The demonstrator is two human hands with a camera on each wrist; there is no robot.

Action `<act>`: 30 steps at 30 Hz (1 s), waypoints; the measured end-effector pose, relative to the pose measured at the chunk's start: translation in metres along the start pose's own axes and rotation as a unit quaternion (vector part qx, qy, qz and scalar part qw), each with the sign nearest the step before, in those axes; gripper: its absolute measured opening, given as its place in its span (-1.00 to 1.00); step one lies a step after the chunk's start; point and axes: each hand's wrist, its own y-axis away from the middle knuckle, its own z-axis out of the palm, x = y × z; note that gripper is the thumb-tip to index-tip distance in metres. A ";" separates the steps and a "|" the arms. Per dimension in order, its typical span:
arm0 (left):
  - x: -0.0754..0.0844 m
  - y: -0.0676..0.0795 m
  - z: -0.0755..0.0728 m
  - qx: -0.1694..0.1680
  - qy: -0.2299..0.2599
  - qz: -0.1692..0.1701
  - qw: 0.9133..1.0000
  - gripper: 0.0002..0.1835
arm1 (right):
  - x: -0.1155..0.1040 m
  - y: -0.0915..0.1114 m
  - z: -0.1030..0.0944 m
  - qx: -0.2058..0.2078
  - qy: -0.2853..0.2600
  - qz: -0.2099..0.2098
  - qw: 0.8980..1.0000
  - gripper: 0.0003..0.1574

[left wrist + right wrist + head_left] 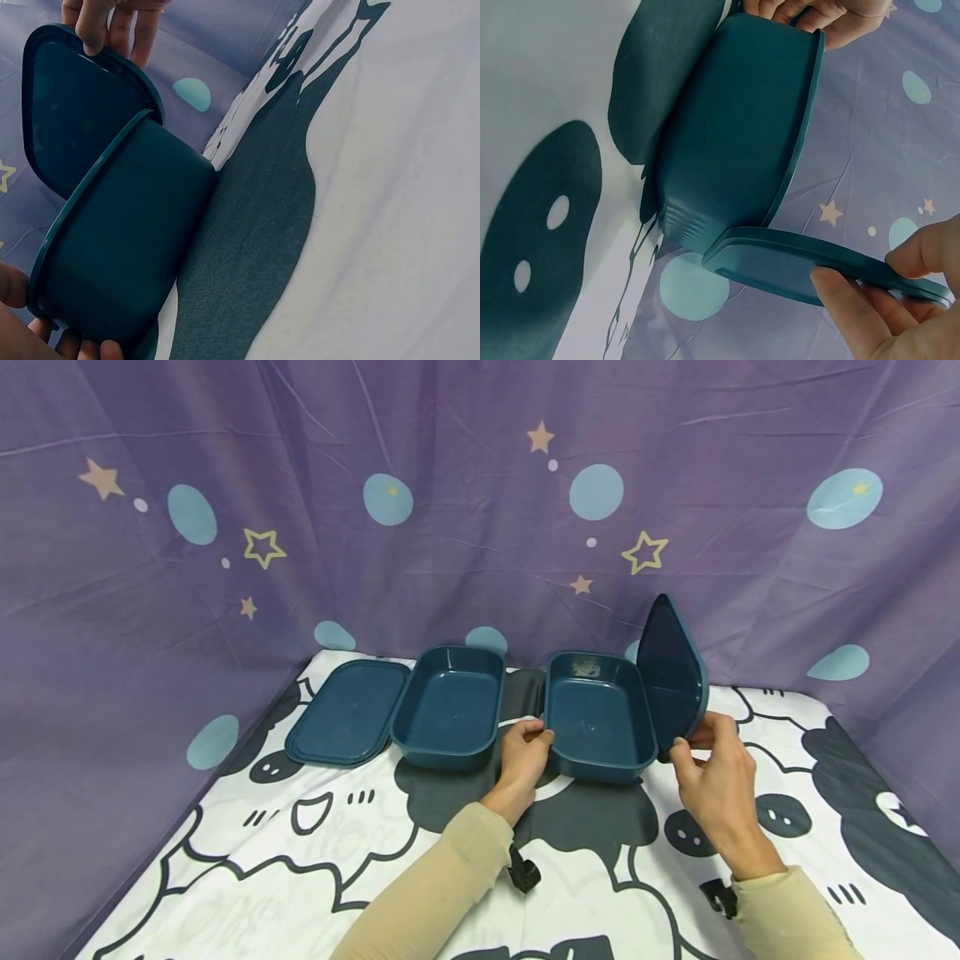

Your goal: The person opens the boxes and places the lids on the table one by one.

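A dark teal plastic container [600,718] stands uncovered on the cloth, right of centre in the head view. Its left rim is pinched by my left hand [522,762], thumb on the edge and fingers down the outer wall. With thumb and fingers my right hand [716,781] grips the near edge of a matching lid [670,672]. That lid stands tilted, nearly upright, along the container's right side. In the right wrist view the lid [795,262] meets or nearly meets the container's rim; contact is hard to tell.
Left of my left hand stands a second uncovered teal container [450,706]. Another teal lid [348,710] lies flat beside it. A white cloth with black cartoon drawings [262,893] covers the table, and a purple curtain [465,568] hangs close behind.
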 end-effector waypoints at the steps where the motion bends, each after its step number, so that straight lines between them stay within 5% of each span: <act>1: 0.000 0.000 0.000 0.000 0.000 0.000 1.000 -0.72 | 0.000 0.000 0.000 0.000 0.000 0.003 1.000 -0.61; 30: 0.002 0.001 0.000 0.005 -0.012 0.002 1.000 -0.74 | 0.004 0.001 -0.002 0.017 -0.009 0.030 0.999 -0.58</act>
